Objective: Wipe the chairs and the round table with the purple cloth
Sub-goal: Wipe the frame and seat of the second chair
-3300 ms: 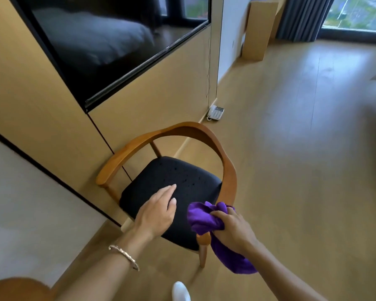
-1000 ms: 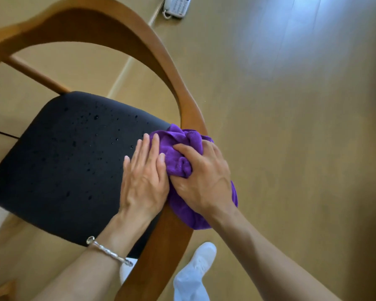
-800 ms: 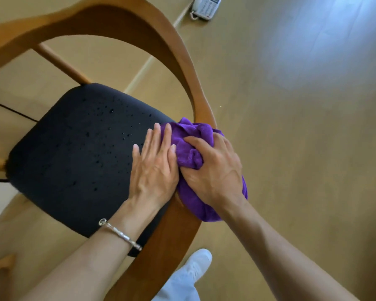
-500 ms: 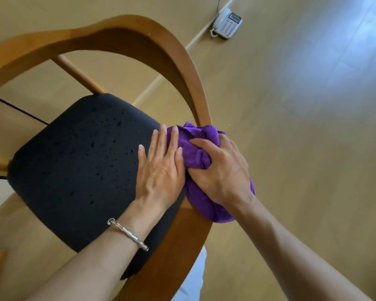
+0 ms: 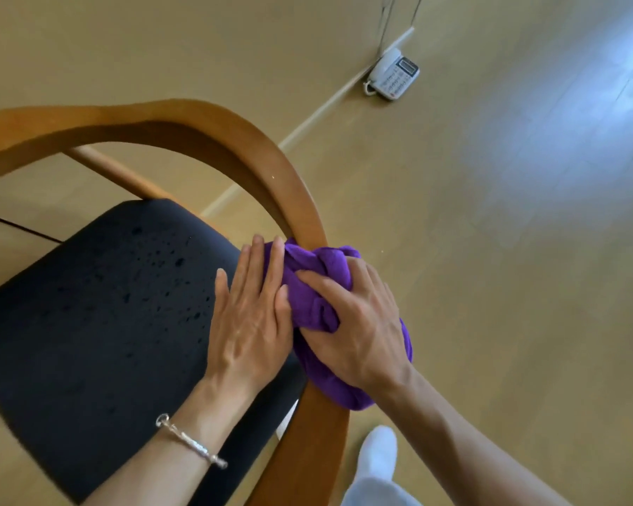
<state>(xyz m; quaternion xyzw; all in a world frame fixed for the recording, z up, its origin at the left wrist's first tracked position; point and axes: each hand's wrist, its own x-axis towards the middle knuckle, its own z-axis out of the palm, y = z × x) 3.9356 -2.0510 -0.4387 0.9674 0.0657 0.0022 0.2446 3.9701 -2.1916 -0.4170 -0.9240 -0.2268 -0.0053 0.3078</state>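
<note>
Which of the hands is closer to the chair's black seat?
Left. The left hand lies flat on the black seat, fingertips against the purple cloth; the right hand grips that cloth on the wooden armrest beside the seat.

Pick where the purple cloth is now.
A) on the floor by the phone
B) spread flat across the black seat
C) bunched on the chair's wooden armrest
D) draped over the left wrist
C: the right hand grips the bunched cloth against the armrest, with the left hand flat beside it.
</note>
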